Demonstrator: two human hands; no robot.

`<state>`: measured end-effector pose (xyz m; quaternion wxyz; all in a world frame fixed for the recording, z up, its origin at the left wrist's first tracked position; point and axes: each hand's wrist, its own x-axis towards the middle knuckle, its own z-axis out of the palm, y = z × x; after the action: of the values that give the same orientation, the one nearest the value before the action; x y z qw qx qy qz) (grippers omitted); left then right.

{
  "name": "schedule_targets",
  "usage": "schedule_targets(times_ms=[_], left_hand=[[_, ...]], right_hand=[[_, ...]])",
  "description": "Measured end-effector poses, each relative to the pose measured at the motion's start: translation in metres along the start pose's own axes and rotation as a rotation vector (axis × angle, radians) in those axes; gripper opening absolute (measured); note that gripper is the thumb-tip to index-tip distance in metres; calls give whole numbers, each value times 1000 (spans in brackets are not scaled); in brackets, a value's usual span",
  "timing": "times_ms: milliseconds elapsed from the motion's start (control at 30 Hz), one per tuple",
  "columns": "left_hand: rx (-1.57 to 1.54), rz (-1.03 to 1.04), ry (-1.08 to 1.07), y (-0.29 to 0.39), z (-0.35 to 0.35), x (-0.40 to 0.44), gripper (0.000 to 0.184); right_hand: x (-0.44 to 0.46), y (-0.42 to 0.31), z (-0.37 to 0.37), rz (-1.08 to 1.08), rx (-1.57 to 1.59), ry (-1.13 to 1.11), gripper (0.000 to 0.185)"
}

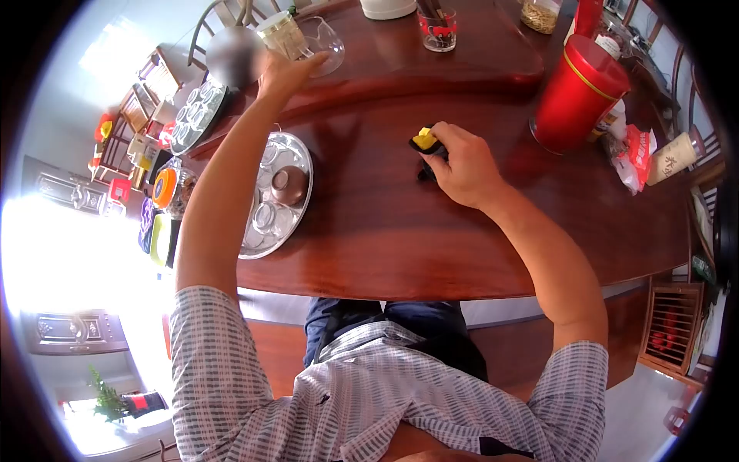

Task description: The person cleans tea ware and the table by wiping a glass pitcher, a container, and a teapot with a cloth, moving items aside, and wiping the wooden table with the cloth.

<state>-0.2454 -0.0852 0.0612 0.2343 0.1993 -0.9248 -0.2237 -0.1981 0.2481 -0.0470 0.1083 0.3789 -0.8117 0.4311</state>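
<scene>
My left hand (285, 75) reaches to the far left of the table, its fingers closed at the handle side of a clear glass pitcher (331, 48). The exact grip is partly hidden. Just behind this hand stands a glass jar (282, 35) with a pale gold lid. My right hand (467, 163) is over the middle of the table, pinching a small bunched yellow and black cloth (424, 139). A dark piece shows below its fingers. Beneath my left forearm, a round metal tray (296, 223) holds an upturned brown cup (289, 185) and clear glass cups.
The curved dark red table (369, 239) has a raised rear level. A red canister (579, 92) stands at right, beside packets and a beige tube (671, 159). A glass with dark sticks (438, 31) is at the back. Another tray of cups (198, 115) sits far left.
</scene>
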Motion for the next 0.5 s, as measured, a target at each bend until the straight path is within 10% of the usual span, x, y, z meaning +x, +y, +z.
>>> schedule_targets(times_ms=[233, 500], left_hand=[[90, 652, 310, 29, 13, -30, 79], [-195, 315, -105, 125, 97, -21, 101]], right_hand=[[-1, -1, 3, -21, -56, -6, 25], [-3, -3, 3, -27, -100, -30, 27]])
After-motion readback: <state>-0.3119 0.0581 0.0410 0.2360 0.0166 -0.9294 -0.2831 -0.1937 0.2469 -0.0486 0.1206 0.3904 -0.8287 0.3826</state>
